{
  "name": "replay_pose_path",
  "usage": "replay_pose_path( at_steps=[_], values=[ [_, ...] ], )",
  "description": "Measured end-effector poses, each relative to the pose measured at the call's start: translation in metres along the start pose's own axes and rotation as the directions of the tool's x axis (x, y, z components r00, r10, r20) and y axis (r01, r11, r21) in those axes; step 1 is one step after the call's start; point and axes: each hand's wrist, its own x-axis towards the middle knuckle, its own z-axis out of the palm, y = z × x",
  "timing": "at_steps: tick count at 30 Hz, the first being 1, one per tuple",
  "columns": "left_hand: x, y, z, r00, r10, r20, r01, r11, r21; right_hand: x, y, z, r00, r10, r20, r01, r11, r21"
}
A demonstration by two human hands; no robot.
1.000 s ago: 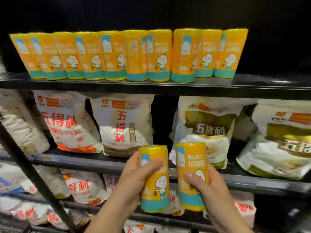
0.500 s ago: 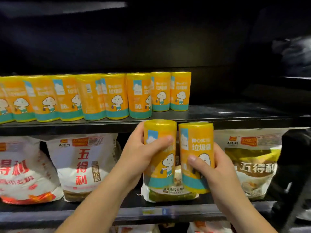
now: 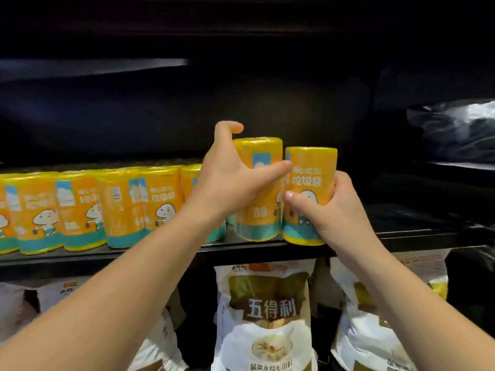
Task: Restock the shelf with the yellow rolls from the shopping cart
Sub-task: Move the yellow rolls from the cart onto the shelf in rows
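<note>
At nine o'clock on the shelf point(image 3: 160, 254), a row of rolls point(image 3: 107, 207) already stands stocked. Just right of it, near centre, my left hand point(image 3: 227, 183) grips the left roll point(image 3: 258, 212) and my right hand point(image 3: 337, 210) grips the right roll point(image 3: 313, 167). The two rolls touch, with their bases at the shelf's front edge. I judge both nearly placed, not yet let go. The cart is out of view, so I cannot tell how many remain.

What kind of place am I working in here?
Probably a shop aisle: a dark shelf holds a row of identical yellow rolls, and printed food bags fill the tier below.
</note>
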Motion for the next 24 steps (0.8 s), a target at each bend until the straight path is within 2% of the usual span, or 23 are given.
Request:
replay_pose_path(
  at_steps=[3,6,12,19,24],
  values=[
    [0.014,0.000,0.008,0.994,0.094,-0.054,-0.081,0.977,0.196,0.017,0.007,0.005,0.999,-0.053,-0.008,0.053,0.997,-0.050],
    [0.022,-0.004,0.018,0.987,0.117,-0.113,-0.067,0.926,0.371,0.028,0.014,0.013,0.994,-0.096,-0.050,0.096,0.995,-0.013],
    [0.031,-0.023,0.030,0.983,0.069,-0.172,0.025,0.870,0.493,0.045,0.029,0.025,0.996,-0.068,-0.056,0.071,0.996,0.048],
    [0.028,-0.040,0.035,0.971,0.092,-0.221,0.063,0.792,0.608,0.045,0.044,0.040,0.999,0.018,0.026,-0.018,1.000,0.023],
    [0.028,-0.045,0.038,0.970,0.100,-0.220,0.074,0.744,0.664,0.045,0.046,0.041,1.000,0.010,0.024,-0.009,0.999,-0.034]
  ],
)
